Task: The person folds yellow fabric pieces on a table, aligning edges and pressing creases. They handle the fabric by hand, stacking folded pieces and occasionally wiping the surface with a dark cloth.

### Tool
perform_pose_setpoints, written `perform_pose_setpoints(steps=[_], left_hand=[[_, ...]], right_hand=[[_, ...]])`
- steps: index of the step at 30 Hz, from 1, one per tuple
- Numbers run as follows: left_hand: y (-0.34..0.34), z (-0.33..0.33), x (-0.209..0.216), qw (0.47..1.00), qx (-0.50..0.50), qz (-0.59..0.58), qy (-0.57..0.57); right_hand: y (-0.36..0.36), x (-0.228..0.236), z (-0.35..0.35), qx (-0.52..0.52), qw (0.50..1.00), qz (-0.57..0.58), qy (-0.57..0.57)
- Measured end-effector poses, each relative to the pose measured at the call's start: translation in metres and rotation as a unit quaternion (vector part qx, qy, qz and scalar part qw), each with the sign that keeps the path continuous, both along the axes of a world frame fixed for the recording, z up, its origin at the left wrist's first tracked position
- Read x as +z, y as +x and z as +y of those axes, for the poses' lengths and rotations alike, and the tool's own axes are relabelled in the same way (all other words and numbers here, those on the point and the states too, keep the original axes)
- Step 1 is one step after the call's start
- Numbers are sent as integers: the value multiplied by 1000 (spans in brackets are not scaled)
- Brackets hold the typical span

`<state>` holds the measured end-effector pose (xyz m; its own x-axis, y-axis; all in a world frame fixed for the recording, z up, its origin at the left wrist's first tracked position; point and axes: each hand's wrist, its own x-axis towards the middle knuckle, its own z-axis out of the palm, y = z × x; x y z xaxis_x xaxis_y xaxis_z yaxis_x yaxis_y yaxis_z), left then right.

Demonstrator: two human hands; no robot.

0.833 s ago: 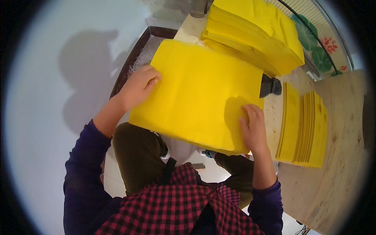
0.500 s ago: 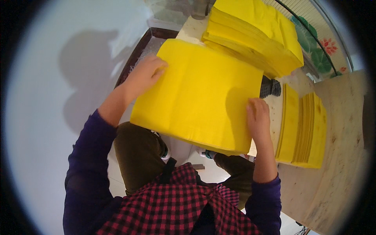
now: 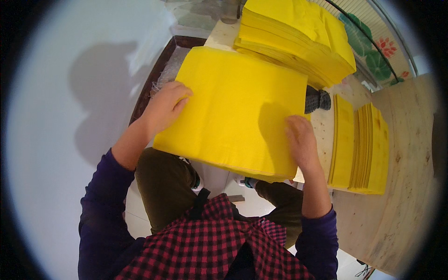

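A stack of yellow cloth-like sheets [image 3: 233, 112] lies in front of me, its near edge reaching out above my knees. My left hand [image 3: 169, 103] is at the stack's left edge, fingers bent over the rim and thumb hidden. At the right edge my right hand [image 3: 301, 140] has its fingers curled against the side of the sheets. Both hands appear closed on the edges; the undersides are hidden. How many sheets lie between the fingers cannot be seen.
A taller pile of yellow sheets [image 3: 298, 42] stands behind, on the pale wooden table [image 3: 322, 123]. Folded yellow bundles [image 3: 359, 144] lie to the right. A dark grey crumpled item [image 3: 318, 100] sits between them. Along the left runs a white wall [image 3: 51, 154], with a dark-rimmed tray [image 3: 156, 77] beside it.
My left hand has slid a little nearer along the stack's left edge. My right hand stays at the right edge. The whole view has shifted slightly.
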<state>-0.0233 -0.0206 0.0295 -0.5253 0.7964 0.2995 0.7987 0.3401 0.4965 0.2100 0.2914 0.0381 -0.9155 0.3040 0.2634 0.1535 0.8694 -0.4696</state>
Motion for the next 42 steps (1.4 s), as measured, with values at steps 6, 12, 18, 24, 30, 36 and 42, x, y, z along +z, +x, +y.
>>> perform_pose_setpoints(steps=[6, 12, 18, 24, 30, 36, 42], left_hand=[[-21, 29, -6, 999, 17, 21, 20], [-5, 7, -3, 1000, -5, -2, 7], [-12, 19, -6, 1000, -11, 16, 8], [-5, 7, -1, 1000, -7, 28, 1], [4, 8, -7, 1000, 4, 6, 16], [-1, 3, -1, 1000, -2, 25, 5], [10, -4, -6, 1000, 2, 1, 22]], right_hand=[[-21, -5, 1, -23, 1000, -3, 22], [-6, 5, 3, -15, 999, -29, -23], [-26, -5, 6, -23, 999, -19, 32], [-17, 14, 8, -12, 998, -59, -26], [-13, -2, -1, -10, 1000, -21, -6], [-10, 6, 14, -22, 997, -38, -67], [7, -2, -2, -12, 999, -29, -30]])
